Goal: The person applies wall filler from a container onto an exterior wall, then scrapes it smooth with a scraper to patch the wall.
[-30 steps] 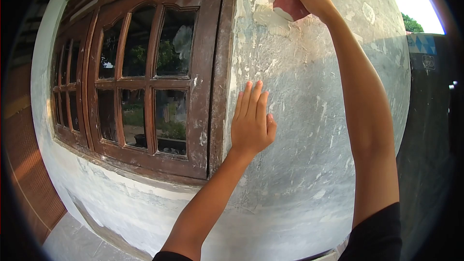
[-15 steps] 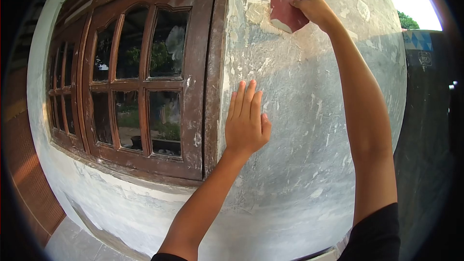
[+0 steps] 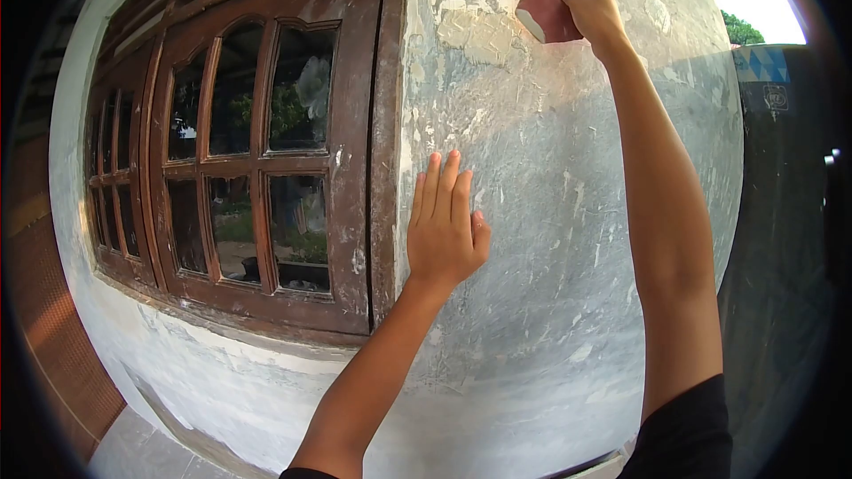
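Observation:
My right hand [image 3: 596, 13] is raised near the top of the wall, pinching a dark red sheet [image 3: 552, 9] that looks like sandpaper. The sheet lies against the grey, patchy wall [image 3: 550, 213], and its lower left corner curls to show a pale back. Beside the window frame, my left hand [image 3: 444, 231] rests flat on the wall with its fingers stretched upward and nothing in it. A rough patch of peeled paint [image 3: 475, 34] shows to the left of the sheet.
A brown wooden window [image 3: 248, 160] with several glass panes fills the left side, its frame edge [image 3: 386, 142] close to my left hand. Past the wall's right edge stands a dark surface [image 3: 772, 213] with a blue and white pattern on top.
My right hand has moved a little to the right with the red sheet, which is now tilted differently. My left hand stays flat on the wall. The view has shifted slightly.

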Action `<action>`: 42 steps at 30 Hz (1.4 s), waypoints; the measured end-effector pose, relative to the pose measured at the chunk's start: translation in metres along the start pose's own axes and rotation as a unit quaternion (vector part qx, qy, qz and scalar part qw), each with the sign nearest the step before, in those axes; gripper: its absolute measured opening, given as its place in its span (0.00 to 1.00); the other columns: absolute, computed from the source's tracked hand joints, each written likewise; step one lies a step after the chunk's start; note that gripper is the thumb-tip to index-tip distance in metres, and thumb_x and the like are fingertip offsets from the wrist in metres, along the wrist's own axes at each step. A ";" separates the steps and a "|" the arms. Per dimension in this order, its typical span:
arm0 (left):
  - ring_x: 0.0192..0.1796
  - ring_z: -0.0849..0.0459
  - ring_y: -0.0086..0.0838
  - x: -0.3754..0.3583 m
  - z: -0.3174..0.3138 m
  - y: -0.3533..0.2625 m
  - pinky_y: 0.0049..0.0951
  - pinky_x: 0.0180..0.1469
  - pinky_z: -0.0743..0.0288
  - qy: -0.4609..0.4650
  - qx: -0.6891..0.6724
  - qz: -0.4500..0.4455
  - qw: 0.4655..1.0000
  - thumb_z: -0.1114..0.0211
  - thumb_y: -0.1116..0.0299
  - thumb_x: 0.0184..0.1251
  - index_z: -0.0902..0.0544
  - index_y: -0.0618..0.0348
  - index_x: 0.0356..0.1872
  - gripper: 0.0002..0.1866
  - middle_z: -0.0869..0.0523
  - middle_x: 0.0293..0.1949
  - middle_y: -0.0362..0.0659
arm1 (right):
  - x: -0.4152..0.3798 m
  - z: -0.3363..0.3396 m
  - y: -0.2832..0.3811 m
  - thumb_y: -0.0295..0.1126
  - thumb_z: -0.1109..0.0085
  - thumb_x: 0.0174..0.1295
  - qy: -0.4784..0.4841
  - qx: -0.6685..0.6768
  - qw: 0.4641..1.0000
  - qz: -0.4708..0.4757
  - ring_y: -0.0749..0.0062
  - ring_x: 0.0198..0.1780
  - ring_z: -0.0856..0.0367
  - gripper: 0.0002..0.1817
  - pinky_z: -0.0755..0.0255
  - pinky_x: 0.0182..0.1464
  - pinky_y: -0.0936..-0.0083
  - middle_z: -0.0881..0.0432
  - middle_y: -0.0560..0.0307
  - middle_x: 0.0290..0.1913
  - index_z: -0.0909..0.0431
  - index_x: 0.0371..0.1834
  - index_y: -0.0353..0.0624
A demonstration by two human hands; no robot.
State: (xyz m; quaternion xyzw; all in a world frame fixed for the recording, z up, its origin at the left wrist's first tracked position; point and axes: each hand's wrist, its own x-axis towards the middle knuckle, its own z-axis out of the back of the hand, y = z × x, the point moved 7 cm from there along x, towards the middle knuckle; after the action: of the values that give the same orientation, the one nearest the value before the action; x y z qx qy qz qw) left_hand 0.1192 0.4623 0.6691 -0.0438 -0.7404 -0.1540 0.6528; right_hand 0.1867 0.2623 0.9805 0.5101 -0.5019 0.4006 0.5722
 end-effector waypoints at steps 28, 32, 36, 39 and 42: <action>0.77 0.38 0.55 0.000 0.001 -0.001 0.55 0.77 0.43 -0.001 -0.003 0.001 1.000 0.42 0.70 0.59 0.29 0.65 0.63 0.28 0.31 0.72 0.57 | -0.025 -0.043 0.011 0.29 0.43 0.63 0.019 -0.019 0.999 0.023 0.71 0.41 0.17 0.18 0.24 0.43 0.73 0.14 0.52 0.43 0.17 0.55 0.36; 0.77 0.38 0.55 -0.001 0.000 0.000 0.55 0.76 0.43 0.000 -0.004 0.002 1.000 0.42 0.70 0.59 0.28 0.65 0.63 0.28 0.31 0.72 0.57 | 0.000 -0.062 0.014 0.29 0.44 0.63 0.074 -0.028 0.996 0.045 0.70 0.43 0.17 0.18 0.22 0.46 0.71 0.14 0.53 0.44 0.18 0.56 0.37; 0.77 0.38 0.55 -0.001 0.000 0.000 0.56 0.76 0.43 -0.001 -0.010 0.002 1.000 0.42 0.70 0.59 0.28 0.66 0.63 0.28 0.31 0.72 0.57 | 0.034 -0.040 0.014 0.29 0.44 0.62 0.018 -0.066 0.997 0.042 0.66 0.47 0.16 0.22 0.22 0.51 0.70 0.13 0.52 0.49 0.20 0.60 0.37; 0.77 0.38 0.54 -0.002 0.000 0.001 0.56 0.76 0.43 -0.001 -0.016 0.003 1.000 0.43 0.70 0.60 0.28 0.67 0.63 0.27 0.32 0.72 0.58 | 0.025 -0.048 0.021 0.30 0.43 0.63 0.060 -0.038 0.997 0.045 0.66 0.49 0.16 0.22 0.23 0.53 0.70 0.14 0.51 0.49 0.21 0.61 0.36; 0.77 0.38 0.55 -0.002 -0.001 0.000 0.56 0.76 0.43 0.001 -0.016 0.005 1.000 0.43 0.70 0.60 0.28 0.67 0.62 0.27 0.31 0.72 0.58 | 0.019 -0.061 0.020 0.30 0.43 0.64 0.102 -0.077 0.989 0.081 0.66 0.49 0.17 0.22 0.24 0.54 0.70 0.14 0.51 0.49 0.21 0.61 0.36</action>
State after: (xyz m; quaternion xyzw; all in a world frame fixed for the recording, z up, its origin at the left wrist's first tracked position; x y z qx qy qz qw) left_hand 0.1202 0.4626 0.6668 -0.0574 -0.7373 -0.1626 0.6532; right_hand 0.1807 0.3250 1.0045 0.3788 -0.5102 0.4553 0.6237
